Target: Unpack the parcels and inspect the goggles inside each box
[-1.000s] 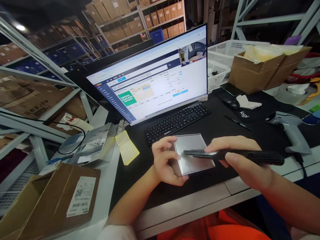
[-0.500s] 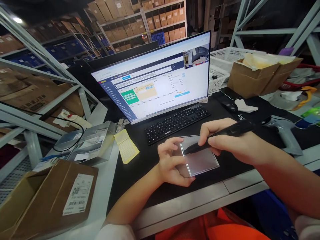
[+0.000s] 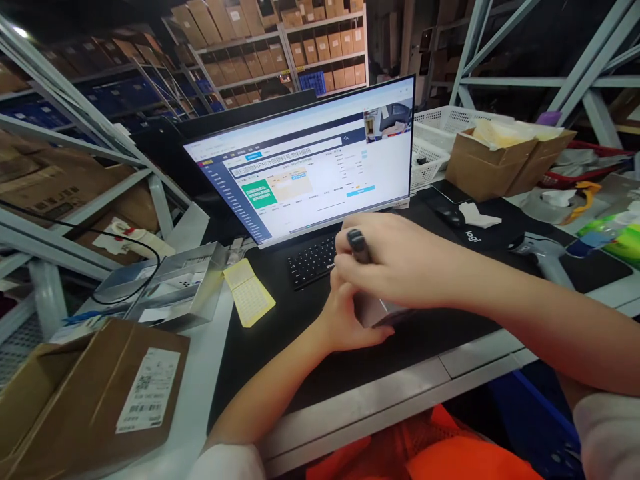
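Note:
My left hand point(image 3: 347, 320) is closed around a flat, square, silvery pack point(image 3: 383, 310) with a shiny clear edge, over the black desk mat. Most of the pack is hidden behind my hands. Crossing in from the right, my right hand point(image 3: 385, 257) lies over the pack and grips a slim black pen-shaped tool point(image 3: 358, 245). One rounded end of the tool sticks up between thumb and fingers; its other end is out of sight. A black keyboard point(image 3: 310, 262) lies just beyond my hands, partly covered.
A lit monitor point(image 3: 320, 170) stands behind the keyboard. Yellow label sheets point(image 3: 249, 293) lie at left, near a grey tray point(image 3: 193, 293) and an opened carton point(image 3: 100, 400). On the right are a mouse point(image 3: 455, 217), a barcode scanner point(image 3: 545, 257) and another carton point(image 3: 480, 167).
My right hand has swung left and turned over, its tool going from nearly flat across the pack to end-up. It now covers much of the pack. The view has shifted slightly.

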A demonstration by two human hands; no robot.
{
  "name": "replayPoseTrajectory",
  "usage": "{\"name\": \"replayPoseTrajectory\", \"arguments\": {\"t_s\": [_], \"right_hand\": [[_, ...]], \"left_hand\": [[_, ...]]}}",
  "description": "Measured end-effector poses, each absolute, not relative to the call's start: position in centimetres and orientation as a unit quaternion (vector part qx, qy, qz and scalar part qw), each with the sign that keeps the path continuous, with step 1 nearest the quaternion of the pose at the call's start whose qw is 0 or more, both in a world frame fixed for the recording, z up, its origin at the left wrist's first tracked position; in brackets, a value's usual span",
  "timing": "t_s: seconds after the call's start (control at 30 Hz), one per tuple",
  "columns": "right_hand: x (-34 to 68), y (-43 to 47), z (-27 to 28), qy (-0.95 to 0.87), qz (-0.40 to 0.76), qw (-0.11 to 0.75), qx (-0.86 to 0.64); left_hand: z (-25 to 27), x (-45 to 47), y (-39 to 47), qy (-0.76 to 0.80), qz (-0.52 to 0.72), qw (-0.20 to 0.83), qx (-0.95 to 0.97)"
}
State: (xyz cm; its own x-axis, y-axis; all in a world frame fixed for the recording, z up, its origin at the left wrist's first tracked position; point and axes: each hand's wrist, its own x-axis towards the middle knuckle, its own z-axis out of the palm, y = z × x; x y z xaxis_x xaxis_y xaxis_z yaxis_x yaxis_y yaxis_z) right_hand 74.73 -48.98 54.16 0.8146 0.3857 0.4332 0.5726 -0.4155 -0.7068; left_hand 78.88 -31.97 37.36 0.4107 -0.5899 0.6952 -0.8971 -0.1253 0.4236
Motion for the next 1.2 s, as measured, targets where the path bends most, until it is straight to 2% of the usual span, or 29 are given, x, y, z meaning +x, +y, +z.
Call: {"name": "replayPoseTrajectory", "arguments": {"t_s": [0.1,0.17,0.3,0.53,0.7,0.87,1.0,1.2], "right_hand": [[75.3,-50.9,52.9,-0.287,-0.019,0.548,-0.785],[75.9,-52.7,51.5,-0.237,-0.027,0.605,-0.759],[76.9,-56.8,48.0,-0.131,-0.046,0.624,-0.769],[76.4,-61.4,42.9,0.003,-0.011,0.665,-0.747],[75.6,-62.7,41.6,0.005,-0.023,0.692,-0.722],[75.4,-62.9,40.9,0.002,-0.056,0.705,-0.707],[75.7,-62.8,40.5,-0.007,-0.067,0.668,-0.741],[75.6,-62.6,41.0,-0.027,-0.071,0.601,-0.795]], "left_hand": [[37.5,79.4,-32.6,-0.504,0.151,0.412,0.744],[37.7,79.5,-32.9,-0.484,0.09,0.383,0.782],[37.9,79.0,-33.6,-0.424,-0.041,0.286,0.858],[37.4,78.5,-35.1,-0.413,-0.036,0.23,0.881],[35.8,78.9,-32.6,-0.419,-0.064,0.258,0.868],[32.3,79.2,-29.8,-0.373,-0.073,0.361,0.852],[30.8,79.4,-29.6,-0.373,-0.048,0.412,0.83],[31.5,78.6,-29.7,-0.354,-0.04,0.443,0.823]]}}
